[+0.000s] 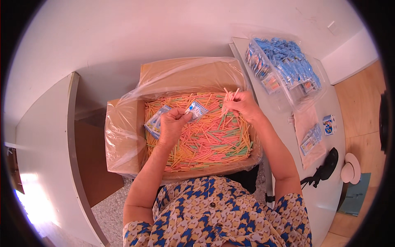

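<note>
My left hand (172,126) is closed on a small blue-and-white plastic packet (197,109), pinched between thumb and fingers. More of the same packets (157,122) stick out on the other side of that hand, seemingly in its grip. Opposite it, my right hand (246,107) pinches a small bunch of thin pale sticks (227,101), which point up and left. Both hands are over a cardboard box (123,136) lined with clear plastic film. Loose pink, orange, yellow and green sticks (201,144) fill the box.
On the right, a grey table (284,164) holds a clear plastic bin (288,92) of blue packets. Near it lie a pink cloth (306,117) with several packets (311,140), a small card pack (328,124) and a black strapped object (328,164). A grey panel (49,152) stands left.
</note>
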A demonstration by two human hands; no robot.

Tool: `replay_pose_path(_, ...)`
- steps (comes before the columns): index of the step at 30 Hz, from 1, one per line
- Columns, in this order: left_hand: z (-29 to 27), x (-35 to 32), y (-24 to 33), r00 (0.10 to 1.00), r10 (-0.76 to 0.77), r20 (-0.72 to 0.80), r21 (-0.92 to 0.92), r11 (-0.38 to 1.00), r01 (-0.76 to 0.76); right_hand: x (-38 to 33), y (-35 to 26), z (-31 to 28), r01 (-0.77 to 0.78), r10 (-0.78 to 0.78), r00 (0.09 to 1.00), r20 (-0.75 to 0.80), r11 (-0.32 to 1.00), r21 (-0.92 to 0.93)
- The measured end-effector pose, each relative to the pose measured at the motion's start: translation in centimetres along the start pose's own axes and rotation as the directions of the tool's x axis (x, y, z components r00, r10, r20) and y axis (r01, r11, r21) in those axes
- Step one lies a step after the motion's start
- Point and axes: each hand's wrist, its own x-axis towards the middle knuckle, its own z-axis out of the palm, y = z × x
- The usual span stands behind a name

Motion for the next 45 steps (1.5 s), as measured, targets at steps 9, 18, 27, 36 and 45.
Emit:
replay_pose_path(9,-0.5,-0.1,0.4,0.986,-0.116,0.122,0.114,0.988,0.102,-1.7,-4.5,3.4,-0.107,0.030,0.981,0.191,0.907,0.407)
replay_pose_path(18,0.0,-0.3,0.9,0.965,-0.126,0.230,0.121,0.988,0.100,0.0,-3.0,4.2,-0.239,0.161,0.965,0.208,0.868,0.436)
replay_pose_path(27,0.0,0.2,1.3,0.965,-0.224,0.139,-0.092,0.967,0.238,-0.9,-4.1,3.5,-0.084,0.081,0.996,0.026,0.920,0.383)
replay_pose_path(36,1.4,-1.2,2.5,0.883,-0.140,0.448,0.095,0.989,0.109,-1.3,0.3,7.4,0.107,-0.107,0.994,0.003,0.994,0.005)
replay_pose_path(45,1.3,-1.0,1.7,0.905,0.106,0.412,0.222,0.952,-0.212,-2.5,-0.8,8.6,0.415,-0.404,0.909,0.102,0.902,-0.122)
